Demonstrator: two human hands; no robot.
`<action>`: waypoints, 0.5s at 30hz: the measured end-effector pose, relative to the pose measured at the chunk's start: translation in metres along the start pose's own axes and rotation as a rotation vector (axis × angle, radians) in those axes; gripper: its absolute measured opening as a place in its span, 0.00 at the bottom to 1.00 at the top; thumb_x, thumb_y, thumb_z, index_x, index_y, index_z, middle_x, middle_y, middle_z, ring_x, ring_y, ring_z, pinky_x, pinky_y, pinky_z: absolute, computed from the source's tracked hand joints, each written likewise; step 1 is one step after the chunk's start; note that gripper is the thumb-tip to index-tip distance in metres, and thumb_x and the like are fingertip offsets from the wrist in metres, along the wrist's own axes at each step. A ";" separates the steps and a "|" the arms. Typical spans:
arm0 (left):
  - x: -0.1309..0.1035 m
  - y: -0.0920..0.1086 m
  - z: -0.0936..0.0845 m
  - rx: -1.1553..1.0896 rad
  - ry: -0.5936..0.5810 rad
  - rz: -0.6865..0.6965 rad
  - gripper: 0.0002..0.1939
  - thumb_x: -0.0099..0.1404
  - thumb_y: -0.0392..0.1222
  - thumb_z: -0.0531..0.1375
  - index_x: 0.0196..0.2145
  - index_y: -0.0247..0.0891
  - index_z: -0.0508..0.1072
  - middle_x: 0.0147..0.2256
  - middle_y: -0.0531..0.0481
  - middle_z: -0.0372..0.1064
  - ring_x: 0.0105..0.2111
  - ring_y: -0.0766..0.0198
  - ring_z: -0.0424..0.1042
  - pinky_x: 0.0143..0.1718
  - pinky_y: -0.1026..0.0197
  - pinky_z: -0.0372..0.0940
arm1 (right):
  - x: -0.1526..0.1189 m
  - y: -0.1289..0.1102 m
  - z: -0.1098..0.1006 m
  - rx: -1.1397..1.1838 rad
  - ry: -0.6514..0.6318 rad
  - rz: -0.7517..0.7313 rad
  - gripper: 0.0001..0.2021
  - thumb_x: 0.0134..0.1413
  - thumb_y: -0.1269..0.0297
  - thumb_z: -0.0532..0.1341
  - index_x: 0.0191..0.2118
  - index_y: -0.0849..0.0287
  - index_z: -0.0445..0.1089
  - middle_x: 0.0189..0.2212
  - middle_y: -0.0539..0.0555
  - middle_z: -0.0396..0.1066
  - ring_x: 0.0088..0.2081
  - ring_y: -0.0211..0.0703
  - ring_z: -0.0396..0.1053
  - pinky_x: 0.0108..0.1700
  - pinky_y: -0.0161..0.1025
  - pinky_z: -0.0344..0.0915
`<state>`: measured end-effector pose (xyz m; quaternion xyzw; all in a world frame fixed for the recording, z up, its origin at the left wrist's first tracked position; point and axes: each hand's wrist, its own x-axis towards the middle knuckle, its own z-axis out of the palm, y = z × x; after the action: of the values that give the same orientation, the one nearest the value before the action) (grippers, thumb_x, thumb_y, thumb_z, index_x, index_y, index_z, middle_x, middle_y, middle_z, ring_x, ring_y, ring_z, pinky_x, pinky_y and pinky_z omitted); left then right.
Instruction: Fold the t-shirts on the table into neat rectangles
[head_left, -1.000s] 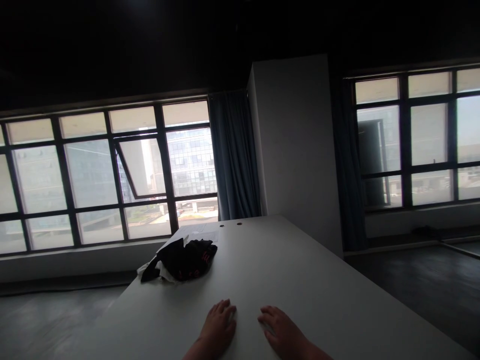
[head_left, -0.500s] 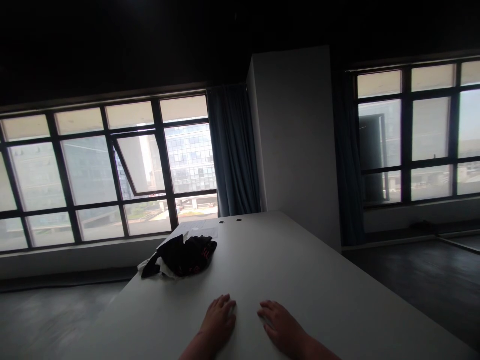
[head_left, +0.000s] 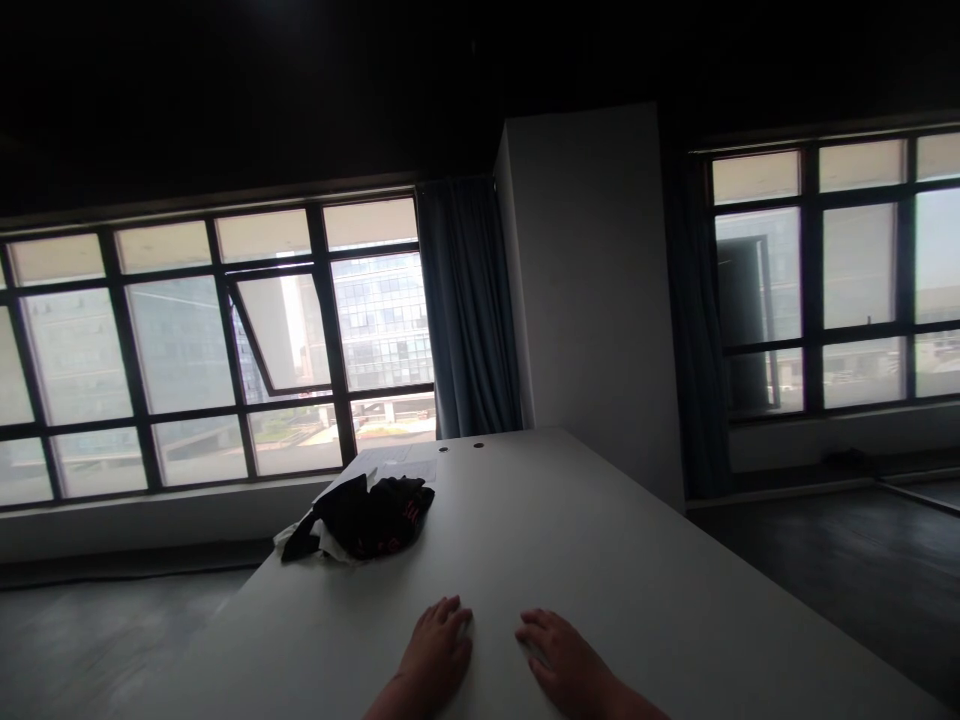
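My left hand (head_left: 439,648) rests on the white table (head_left: 517,530) near its close end, fingers stretched forward and slightly bent. A short gap to the right, my right hand (head_left: 564,655) lies on the same surface, its fingers apart and pointing inward. I see nothing held in either one. Beyond my left hand, toward the table's left edge, sits a crumpled black cloth bundle (head_left: 382,515) with red lettering, and some white material shows under it. Neither hand touches the bundle.
Sheets of paper (head_left: 397,464) lie behind the bundle. Two dark round holes (head_left: 478,446) mark the table's far end. A pillar (head_left: 592,300) and a blue curtain (head_left: 472,310) stand beyond it. Windows (head_left: 277,330) line the wall, one pane tilted out.
The whole view has shifted slightly, with the room and table a little lower in the picture. Both hands stay in nearly the same place on the table.
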<state>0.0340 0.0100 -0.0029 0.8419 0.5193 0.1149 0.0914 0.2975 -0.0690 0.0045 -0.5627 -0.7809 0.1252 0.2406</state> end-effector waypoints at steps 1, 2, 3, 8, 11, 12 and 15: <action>0.000 -0.001 0.001 -0.001 0.004 0.001 0.29 0.68 0.42 0.56 0.66 0.47 0.71 0.70 0.48 0.60 0.71 0.52 0.55 0.73 0.50 0.47 | 0.000 0.000 0.000 -0.003 -0.003 0.001 0.24 0.56 0.68 0.59 0.58 0.60 0.77 0.64 0.63 0.69 0.65 0.57 0.64 0.71 0.54 0.56; 0.001 -0.001 0.002 -0.004 0.006 0.003 0.29 0.68 0.42 0.56 0.66 0.47 0.71 0.70 0.49 0.60 0.71 0.52 0.55 0.73 0.50 0.47 | 0.000 0.001 0.001 -0.007 -0.005 0.002 0.24 0.56 0.68 0.59 0.58 0.60 0.77 0.64 0.63 0.69 0.66 0.57 0.64 0.71 0.54 0.56; 0.001 -0.002 0.002 -0.007 0.008 0.004 0.29 0.67 0.43 0.56 0.66 0.47 0.71 0.70 0.49 0.60 0.71 0.52 0.55 0.73 0.50 0.47 | 0.001 0.001 0.001 -0.011 -0.008 0.003 0.25 0.56 0.68 0.59 0.58 0.60 0.77 0.64 0.63 0.69 0.66 0.57 0.63 0.71 0.54 0.55; -0.001 0.000 -0.002 -0.018 -0.009 0.005 0.29 0.68 0.43 0.55 0.66 0.45 0.71 0.70 0.47 0.59 0.71 0.49 0.55 0.73 0.48 0.48 | 0.001 0.001 0.001 -0.018 -0.017 0.009 0.24 0.56 0.68 0.58 0.58 0.60 0.77 0.64 0.63 0.69 0.66 0.57 0.63 0.71 0.55 0.55; -0.001 0.000 -0.004 -0.023 -0.013 0.010 0.29 0.68 0.44 0.55 0.66 0.45 0.71 0.71 0.47 0.59 0.71 0.49 0.55 0.73 0.48 0.47 | 0.001 -0.001 -0.001 -0.015 -0.018 0.005 0.24 0.56 0.68 0.59 0.58 0.60 0.77 0.64 0.63 0.69 0.66 0.57 0.64 0.71 0.54 0.56; -0.001 0.000 -0.004 -0.024 -0.015 0.012 0.29 0.68 0.44 0.55 0.66 0.45 0.71 0.71 0.47 0.59 0.72 0.50 0.55 0.73 0.48 0.47 | 0.001 -0.001 -0.002 -0.014 -0.015 0.004 0.24 0.56 0.68 0.59 0.58 0.60 0.77 0.64 0.63 0.69 0.66 0.57 0.64 0.71 0.54 0.56; 0.000 -0.001 -0.002 -0.019 -0.008 0.014 0.29 0.68 0.43 0.56 0.66 0.46 0.71 0.71 0.47 0.59 0.71 0.50 0.55 0.73 0.49 0.47 | 0.000 -0.004 -0.005 -0.019 -0.024 0.010 0.24 0.56 0.68 0.59 0.58 0.61 0.77 0.64 0.64 0.69 0.66 0.57 0.64 0.71 0.54 0.55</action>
<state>0.0324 0.0101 -0.0009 0.8450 0.5120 0.1172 0.1009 0.2966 -0.0705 0.0102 -0.5675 -0.7818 0.1259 0.2255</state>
